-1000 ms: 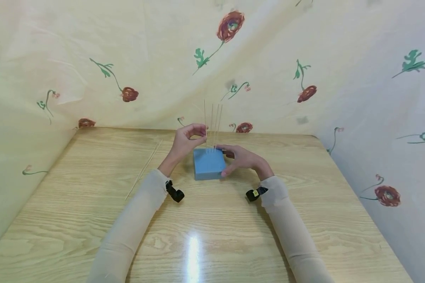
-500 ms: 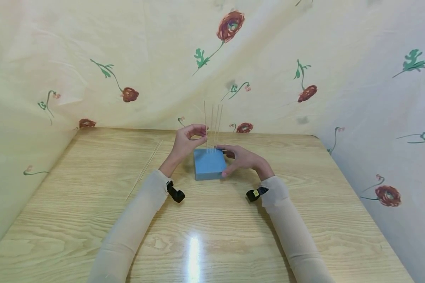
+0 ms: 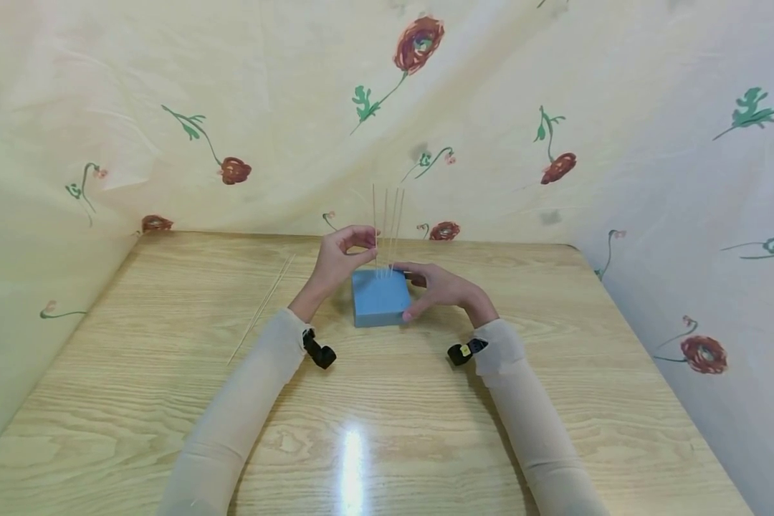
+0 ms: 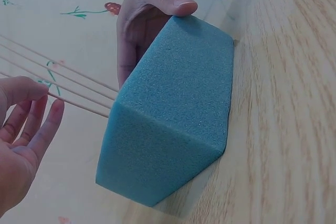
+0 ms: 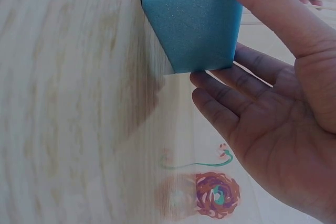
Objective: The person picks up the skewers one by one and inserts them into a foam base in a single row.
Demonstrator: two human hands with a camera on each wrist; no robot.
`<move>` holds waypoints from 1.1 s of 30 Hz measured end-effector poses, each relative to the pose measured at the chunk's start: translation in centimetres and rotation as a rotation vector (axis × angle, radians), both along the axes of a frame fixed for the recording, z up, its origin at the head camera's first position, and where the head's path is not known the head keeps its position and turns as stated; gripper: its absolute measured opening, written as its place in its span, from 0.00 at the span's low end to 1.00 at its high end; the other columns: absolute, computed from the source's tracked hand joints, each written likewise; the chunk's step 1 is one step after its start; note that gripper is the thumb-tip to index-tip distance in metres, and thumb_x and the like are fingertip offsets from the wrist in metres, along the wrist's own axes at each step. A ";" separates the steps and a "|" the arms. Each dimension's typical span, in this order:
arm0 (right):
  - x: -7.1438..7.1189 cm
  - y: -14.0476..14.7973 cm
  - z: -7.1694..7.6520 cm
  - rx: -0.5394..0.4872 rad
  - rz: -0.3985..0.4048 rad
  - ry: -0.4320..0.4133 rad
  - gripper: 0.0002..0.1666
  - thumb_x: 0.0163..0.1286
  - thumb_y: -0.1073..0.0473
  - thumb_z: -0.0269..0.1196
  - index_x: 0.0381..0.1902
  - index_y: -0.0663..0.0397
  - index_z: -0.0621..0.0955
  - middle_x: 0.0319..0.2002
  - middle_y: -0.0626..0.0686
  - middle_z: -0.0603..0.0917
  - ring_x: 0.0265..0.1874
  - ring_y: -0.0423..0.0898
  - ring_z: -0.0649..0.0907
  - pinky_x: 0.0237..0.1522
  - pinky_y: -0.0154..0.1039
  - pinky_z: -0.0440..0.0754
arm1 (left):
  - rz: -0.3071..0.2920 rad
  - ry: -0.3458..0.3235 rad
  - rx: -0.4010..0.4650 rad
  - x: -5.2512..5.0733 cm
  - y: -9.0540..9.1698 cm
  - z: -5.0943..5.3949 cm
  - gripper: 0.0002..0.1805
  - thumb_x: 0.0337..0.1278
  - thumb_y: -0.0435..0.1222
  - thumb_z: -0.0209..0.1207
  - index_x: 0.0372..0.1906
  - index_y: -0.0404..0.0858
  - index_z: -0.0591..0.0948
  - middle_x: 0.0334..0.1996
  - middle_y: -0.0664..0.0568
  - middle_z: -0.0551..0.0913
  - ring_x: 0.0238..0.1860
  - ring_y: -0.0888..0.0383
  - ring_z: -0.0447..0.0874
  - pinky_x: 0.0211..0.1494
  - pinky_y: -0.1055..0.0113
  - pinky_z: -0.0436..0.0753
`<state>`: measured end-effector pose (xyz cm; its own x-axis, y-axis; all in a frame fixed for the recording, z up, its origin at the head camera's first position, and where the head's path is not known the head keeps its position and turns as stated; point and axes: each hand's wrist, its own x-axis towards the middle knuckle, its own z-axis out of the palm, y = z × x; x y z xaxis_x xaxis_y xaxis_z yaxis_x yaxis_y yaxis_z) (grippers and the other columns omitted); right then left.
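Note:
A blue foam block [image 3: 380,295] lies on the wooden table, with several thin wooden skewers [image 3: 385,222] standing in a row along its far edge. Thumb and fingertips of my left hand [image 3: 340,254] pinch the leftmost skewer [image 4: 79,105] some way above the block. The left wrist view shows this skewer's lower end meeting the foam; how deep it sits is hidden. My right hand [image 3: 443,288] holds the block from the right, thumb at the near corner and fingers at the far side. In the right wrist view, the fingers [image 5: 220,90] reach under the thumb to the block's far face.
Loose skewers [image 3: 261,312] lie slantwise on the table [image 3: 400,401], left of the block and near the left forearm. A flowered cloth [image 3: 297,93] hangs behind the table and along both sides.
The pinched skewer's top stands slightly lower against the others than a second ago. Both hands and the block have hardly moved.

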<state>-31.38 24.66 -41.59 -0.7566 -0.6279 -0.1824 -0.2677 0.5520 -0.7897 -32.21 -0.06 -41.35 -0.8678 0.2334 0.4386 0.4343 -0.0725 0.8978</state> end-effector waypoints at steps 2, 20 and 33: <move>0.0 0.0 0.1 0.002 -0.002 0.002 0.63 0.53 0.58 0.81 0.80 0.55 0.58 0.80 0.59 0.60 0.78 0.61 0.62 0.79 0.57 0.60 | -0.003 0.001 -0.002 -0.1 0.0 0.0 0.16 0.60 0.25 0.67 0.53 0.24 0.82 0.45 0.38 0.87 0.44 0.55 0.86 0.57 0.68 0.85; 0.1 0.0 0.0 0.008 -0.001 0.001 0.64 0.52 0.57 0.82 0.80 0.56 0.58 0.80 0.59 0.60 0.78 0.61 0.62 0.79 0.57 0.61 | -0.010 -0.008 0.014 0.3 0.2 -0.2 0.15 0.60 0.22 0.65 0.52 0.24 0.82 0.44 0.26 0.83 0.39 0.67 0.84 0.44 0.75 0.87; 0.0 0.0 0.1 0.000 -0.005 0.001 0.64 0.52 0.57 0.82 0.80 0.56 0.58 0.80 0.59 0.60 0.78 0.61 0.62 0.79 0.57 0.60 | 0.005 0.020 -0.004 0.1 0.4 -0.2 0.13 0.61 0.24 0.65 0.51 0.26 0.84 0.42 0.30 0.84 0.38 0.65 0.84 0.46 0.70 0.88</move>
<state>-31.33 24.67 -41.47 -0.7597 -0.6244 -0.1815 -0.2662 0.5534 -0.7892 -32.08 0.36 -41.58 -0.8601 0.2304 0.4552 0.4528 -0.0666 0.8891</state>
